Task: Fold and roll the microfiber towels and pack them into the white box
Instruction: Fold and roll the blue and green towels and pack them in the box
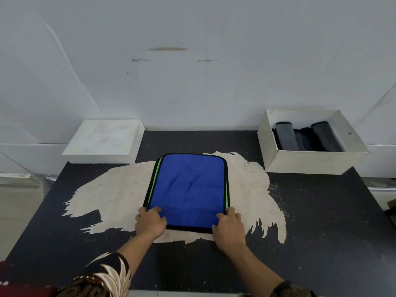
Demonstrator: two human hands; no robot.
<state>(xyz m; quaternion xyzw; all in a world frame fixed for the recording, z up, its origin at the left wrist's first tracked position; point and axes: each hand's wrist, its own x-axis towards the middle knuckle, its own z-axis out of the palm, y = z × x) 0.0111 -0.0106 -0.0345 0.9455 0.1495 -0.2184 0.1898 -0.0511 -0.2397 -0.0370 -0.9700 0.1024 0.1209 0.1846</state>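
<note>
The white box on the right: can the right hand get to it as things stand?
Probably yes. Only table surface lies between the right hand and the white box, whose top is open. But that hand grips the near corner of the blue towel and must let go or carry it.

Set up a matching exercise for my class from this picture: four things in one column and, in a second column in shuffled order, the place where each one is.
Things
1. blue microfiber towel with black edging
2. open white cardboard box
3. rolled grey towels
4. flat closed white box

Places
A. far left of the dark table
B. inside the open box
C. far right of the table
D. flat in the middle of the table, near corners held by the left hand and right hand

Pairs: 1-D, 2-C, 3-B, 4-A
</note>
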